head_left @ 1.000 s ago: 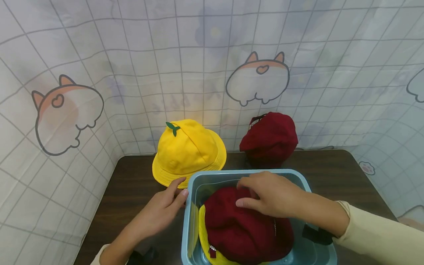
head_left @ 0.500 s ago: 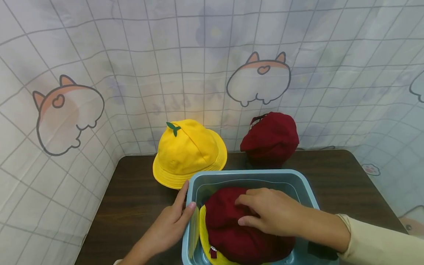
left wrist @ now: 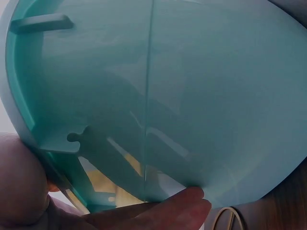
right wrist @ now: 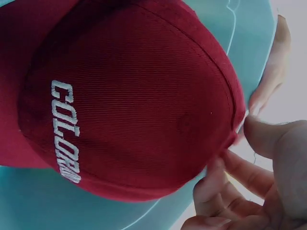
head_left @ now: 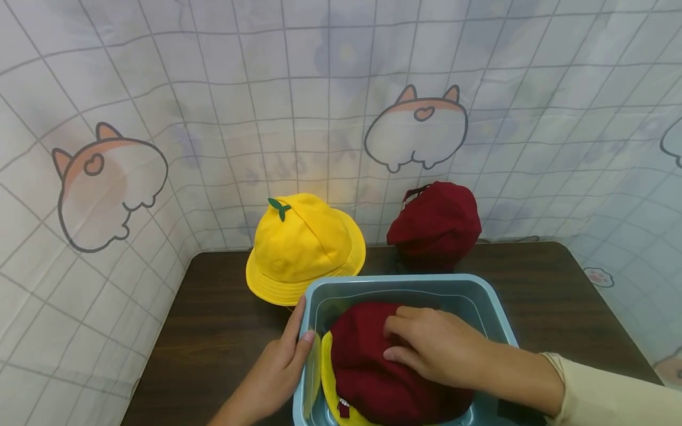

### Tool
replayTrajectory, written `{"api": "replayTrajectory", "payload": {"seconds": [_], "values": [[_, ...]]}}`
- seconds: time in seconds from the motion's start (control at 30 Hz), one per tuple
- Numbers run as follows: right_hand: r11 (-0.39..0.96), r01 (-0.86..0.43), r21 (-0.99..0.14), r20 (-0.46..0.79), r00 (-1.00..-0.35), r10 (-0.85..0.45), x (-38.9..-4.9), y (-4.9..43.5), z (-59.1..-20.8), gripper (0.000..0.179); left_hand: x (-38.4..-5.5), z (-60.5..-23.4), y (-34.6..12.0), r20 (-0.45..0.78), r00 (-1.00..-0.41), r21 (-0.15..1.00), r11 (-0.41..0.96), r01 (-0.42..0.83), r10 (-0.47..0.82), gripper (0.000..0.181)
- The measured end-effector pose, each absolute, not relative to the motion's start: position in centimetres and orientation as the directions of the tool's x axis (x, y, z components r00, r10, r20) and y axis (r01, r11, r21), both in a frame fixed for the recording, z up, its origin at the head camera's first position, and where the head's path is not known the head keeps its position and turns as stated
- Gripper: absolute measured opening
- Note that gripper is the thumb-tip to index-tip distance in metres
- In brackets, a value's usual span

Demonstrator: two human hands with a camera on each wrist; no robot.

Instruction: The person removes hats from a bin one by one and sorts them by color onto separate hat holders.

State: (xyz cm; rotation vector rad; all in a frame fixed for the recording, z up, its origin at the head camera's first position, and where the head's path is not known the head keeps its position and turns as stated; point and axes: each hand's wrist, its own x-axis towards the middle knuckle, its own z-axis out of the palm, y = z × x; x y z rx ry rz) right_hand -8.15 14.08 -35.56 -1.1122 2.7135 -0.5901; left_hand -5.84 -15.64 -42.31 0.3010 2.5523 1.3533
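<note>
A light-blue plastic basin (head_left: 396, 279) stands at the table's front, with a dark red baseball cap (head_left: 367, 361) inside it. White letters reading roughly "COLORA" show on this cap (right wrist: 134, 96) in the right wrist view. My right hand (head_left: 439, 346) pinches the cap's crown between thumb and fingertips. Under the cap, the edge of a yellow hat (head_left: 328, 367) peeks out at the left. My left hand (head_left: 274, 373) holds the basin's left rim, thumb over the top and fingers along the outer wall. Those fingers also show against the basin (left wrist: 206, 96) in the left wrist view.
Behind the basin at left sits a yellow bucket hat (head_left: 301, 242) with a green sprout. Another dark red cap (head_left: 442, 219) stands at the back right. The dark wood table (head_left: 181, 331) ends against a curtain (head_left: 319, 89) with a grid print.
My left hand has come in from beside the basin and taken hold of its left rim. The right hand has lowered slightly and closed on the cap's crown.
</note>
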Motion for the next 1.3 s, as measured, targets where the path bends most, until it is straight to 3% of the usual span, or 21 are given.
{"api": "replayTrajectory", "payload": {"seconds": [0.13,0.33,0.67,1.1,1.3], "values": [[0.647,-0.668,-0.368,0.010,-0.698,-0.716,-7.8,14.0,-35.6,0.027,-5.8,-42.5,-15.6,-0.107,-0.951,0.835,0.546,0.073,0.290,0.066],[0.655,-0.687,-0.315,-0.003,-0.690,-0.724,-7.8,13.8,-35.7,0.022,-5.7,-42.5,-15.6,-0.094,-0.956,0.828,0.554,0.080,0.279,0.065],[0.647,-0.735,-0.202,0.150,-0.676,-0.721,-7.4,14.4,-35.4,0.024,-5.8,-42.6,-15.7,-0.124,-0.944,0.843,0.534,0.063,0.307,0.066],[0.610,-0.766,-0.201,0.351,-0.638,-0.686,-7.2,16.3,-33.6,0.022,-5.9,-42.6,-15.8,-0.131,-0.942,0.859,0.510,0.047,0.308,0.066],[0.621,-0.744,-0.245,0.388,-0.663,-0.640,-7.2,17.4,-32.2,0.023,-6.0,-42.7,-16.0,-0.133,-0.935,0.865,0.498,0.053,0.329,0.066]]}}
